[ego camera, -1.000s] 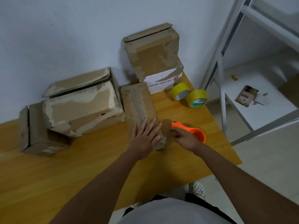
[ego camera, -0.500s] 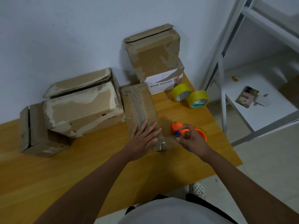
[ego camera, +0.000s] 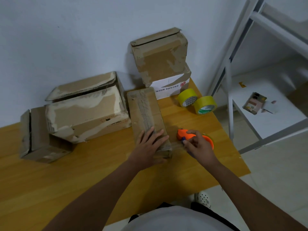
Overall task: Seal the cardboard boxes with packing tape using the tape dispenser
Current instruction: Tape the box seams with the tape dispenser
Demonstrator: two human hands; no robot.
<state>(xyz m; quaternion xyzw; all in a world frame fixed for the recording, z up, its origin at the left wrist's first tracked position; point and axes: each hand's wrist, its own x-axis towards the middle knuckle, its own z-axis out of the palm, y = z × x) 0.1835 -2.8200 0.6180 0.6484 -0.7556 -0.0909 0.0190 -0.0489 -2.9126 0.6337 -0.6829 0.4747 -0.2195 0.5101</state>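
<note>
Pressing box (ego camera: 146,114), left hand (ego camera: 150,144) — right hand (ego camera: 198,145) seemingly grips dispenser (ego camera: 185,135).

A plain room at home or a small parcel-packing corner, by the look of it: a wooden desk (ego camera: 50,189) pushed against a bare pale wall (ego camera: 66,39), worn, reused cardboard boxes (ego camera: 86,110) piled along its back edge, two yellow tape rolls (ego camera: 197,101) in the upper middle, a white metal shelving frame (ego camera: 231,80) at the right, and a light tiled floor (ego camera: 275,172) below it
</note>
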